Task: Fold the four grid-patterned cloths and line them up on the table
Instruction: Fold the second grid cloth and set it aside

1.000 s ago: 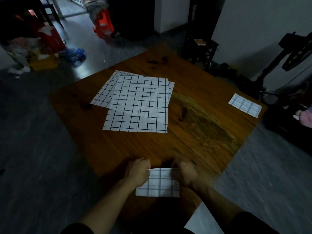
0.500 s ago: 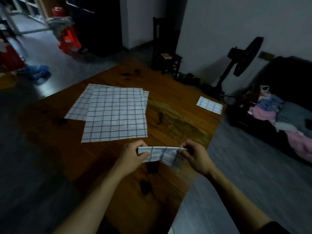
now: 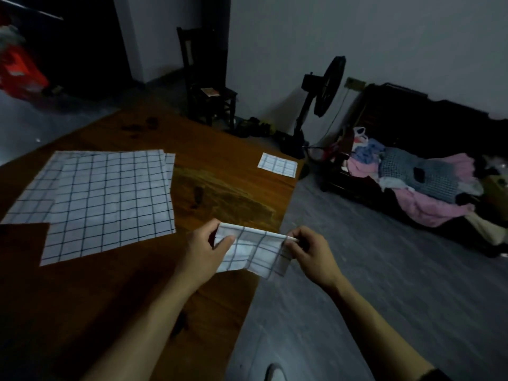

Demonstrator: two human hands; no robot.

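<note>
A folded white cloth with dark grid lines hangs in the air over the wooden table's right edge. My left hand pinches its upper left corner and my right hand pinches its upper right corner. Two unfolded grid cloths lie overlapping and flat on the left of the table. A small folded grid cloth rests at the table's far right corner.
Beyond the table stand a dark wooden chair and a black floor fan. A dark sofa piled with clothes sits on the right. Grey floor lies right of the table edge. A red object is at far left.
Both hands lifted the folded cloth off the near table edge and carried it up and to the right. The head turned right, bringing the fan and sofa into view.
</note>
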